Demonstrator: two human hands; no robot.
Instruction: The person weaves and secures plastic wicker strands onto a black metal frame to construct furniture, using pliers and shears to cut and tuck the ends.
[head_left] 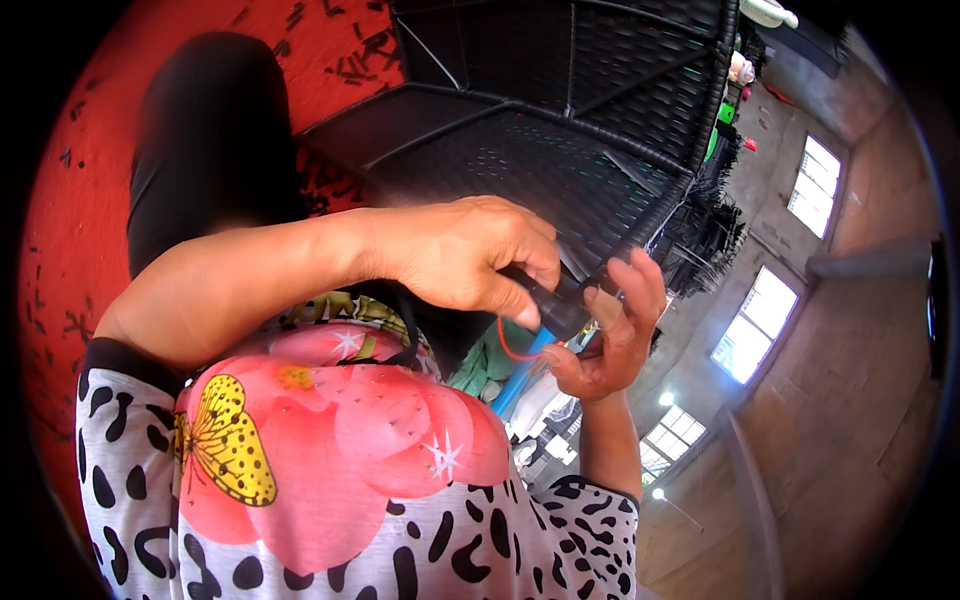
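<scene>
My left hand [480, 255] reaches across from the left with its fingers curled round a dark, tube-like thing [565, 312], whose kind I cannot make out. Beside it my right hand [615, 340] is raised, its fingers bent and a pale wrap round one of them. A thin orange-red strand [508, 342] loops below the left thumb and ends at the right thumb, where it seems pinched. Both hands are at the near edge of a black woven wicker furniture piece [520, 150] on a dark frame, tilted on its side in view.
Red floor covering [330, 30] with scattered short black scraps [355, 65] lies at the upper left, beside my dark-trousered leg [210, 140]. Black strands [705, 230] bristle past the wicker's edge. A blue bar [515, 385] and green cloth [480, 360] show below my hands. Bright windows [755, 325] stand to the right.
</scene>
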